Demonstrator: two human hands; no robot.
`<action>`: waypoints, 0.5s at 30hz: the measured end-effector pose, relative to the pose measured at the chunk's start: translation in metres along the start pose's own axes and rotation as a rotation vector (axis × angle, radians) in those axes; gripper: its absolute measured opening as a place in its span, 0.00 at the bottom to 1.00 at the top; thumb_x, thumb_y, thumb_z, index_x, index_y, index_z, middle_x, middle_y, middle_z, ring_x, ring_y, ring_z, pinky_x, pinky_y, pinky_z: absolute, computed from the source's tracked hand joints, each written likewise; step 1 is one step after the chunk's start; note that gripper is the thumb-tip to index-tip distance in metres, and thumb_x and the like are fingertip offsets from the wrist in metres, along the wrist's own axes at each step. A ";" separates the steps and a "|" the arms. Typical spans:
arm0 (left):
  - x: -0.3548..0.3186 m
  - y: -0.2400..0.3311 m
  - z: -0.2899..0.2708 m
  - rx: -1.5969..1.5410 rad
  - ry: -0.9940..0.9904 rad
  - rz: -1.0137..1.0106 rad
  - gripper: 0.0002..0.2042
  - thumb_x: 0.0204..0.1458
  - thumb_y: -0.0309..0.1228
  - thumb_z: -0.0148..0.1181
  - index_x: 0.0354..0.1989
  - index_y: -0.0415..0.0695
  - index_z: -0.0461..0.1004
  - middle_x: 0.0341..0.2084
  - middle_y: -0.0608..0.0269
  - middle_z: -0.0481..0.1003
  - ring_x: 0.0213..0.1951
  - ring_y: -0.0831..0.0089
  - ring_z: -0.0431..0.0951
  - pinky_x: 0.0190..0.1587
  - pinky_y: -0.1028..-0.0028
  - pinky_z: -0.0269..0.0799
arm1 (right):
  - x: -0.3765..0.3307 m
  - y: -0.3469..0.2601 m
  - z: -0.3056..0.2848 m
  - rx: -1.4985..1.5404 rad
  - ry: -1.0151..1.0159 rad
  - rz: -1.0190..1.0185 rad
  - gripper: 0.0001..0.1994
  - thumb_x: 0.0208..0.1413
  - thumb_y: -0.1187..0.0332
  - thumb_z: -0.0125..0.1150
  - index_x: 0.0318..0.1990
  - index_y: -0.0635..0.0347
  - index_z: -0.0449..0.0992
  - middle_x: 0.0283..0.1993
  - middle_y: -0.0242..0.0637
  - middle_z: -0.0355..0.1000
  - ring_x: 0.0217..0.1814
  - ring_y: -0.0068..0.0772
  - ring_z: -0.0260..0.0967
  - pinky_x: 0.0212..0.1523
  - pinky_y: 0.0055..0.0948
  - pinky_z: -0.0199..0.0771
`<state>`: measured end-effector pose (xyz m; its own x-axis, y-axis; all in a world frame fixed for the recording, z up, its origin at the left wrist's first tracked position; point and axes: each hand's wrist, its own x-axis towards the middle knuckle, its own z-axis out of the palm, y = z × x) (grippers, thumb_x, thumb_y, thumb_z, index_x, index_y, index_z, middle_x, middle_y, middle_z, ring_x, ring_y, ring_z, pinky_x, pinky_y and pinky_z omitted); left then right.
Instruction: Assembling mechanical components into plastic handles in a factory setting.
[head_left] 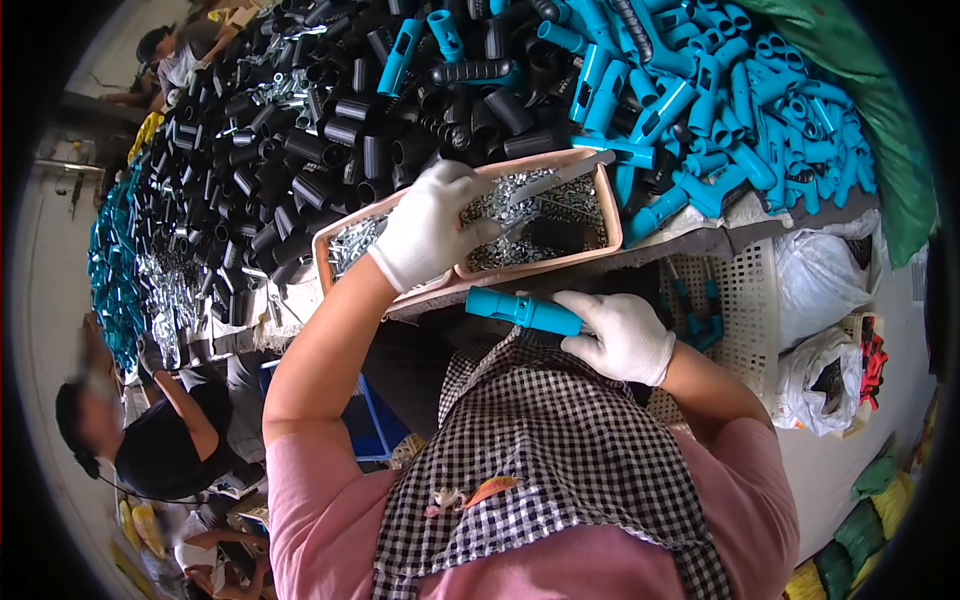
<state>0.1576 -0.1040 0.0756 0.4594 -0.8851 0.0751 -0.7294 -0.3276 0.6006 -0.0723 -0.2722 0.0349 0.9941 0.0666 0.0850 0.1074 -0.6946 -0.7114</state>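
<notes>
teal handle | horizontal, held | screw tray | pink, full

My left hand, in a white glove, reached up toward the centre of the frame, bare forearm extended, fingers curled downward. My right hand, also gloved, sat lower and right of centre, its grip closed, elbow bent close to my body.

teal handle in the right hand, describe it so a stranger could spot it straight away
Start at the long pinkish tray of small metal parts at the table's near edge. Just below it, the white-gloved right hand grips a teal handle lying sideways. Unlike the teal handles heaped beyond the tray, it is alone and held.
</notes>
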 end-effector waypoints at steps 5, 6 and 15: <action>0.012 -0.014 0.043 0.704 -0.435 -0.025 0.09 0.48 0.29 0.58 0.34 0.44 0.82 0.34 0.53 0.77 0.39 0.57 0.80 0.45 0.62 0.77 | -0.002 0.004 0.001 0.019 -0.002 -0.006 0.25 0.47 0.63 0.68 0.53 0.57 0.71 0.28 0.41 0.76 0.29 0.47 0.75 0.30 0.41 0.74; 0.010 -0.018 0.046 0.705 -0.383 -0.012 0.07 0.48 0.30 0.58 0.30 0.44 0.82 0.30 0.55 0.78 0.33 0.56 0.80 0.41 0.61 0.77 | -0.002 0.003 0.000 0.018 0.001 -0.002 0.25 0.47 0.63 0.68 0.53 0.57 0.71 0.28 0.41 0.76 0.29 0.47 0.75 0.30 0.41 0.74; -0.011 -0.012 0.025 0.269 0.074 0.097 0.07 0.50 0.34 0.61 0.31 0.44 0.82 0.30 0.57 0.77 0.37 0.57 0.78 0.40 0.62 0.73 | -0.002 0.000 0.003 -0.121 0.057 0.048 0.25 0.47 0.62 0.68 0.54 0.56 0.71 0.29 0.41 0.76 0.29 0.46 0.76 0.30 0.41 0.75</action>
<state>0.1489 -0.0985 0.0479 0.4095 -0.8932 0.1858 -0.8754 -0.3274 0.3557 -0.0746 -0.2695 0.0327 0.9955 -0.0076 0.0947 0.0537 -0.7772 -0.6270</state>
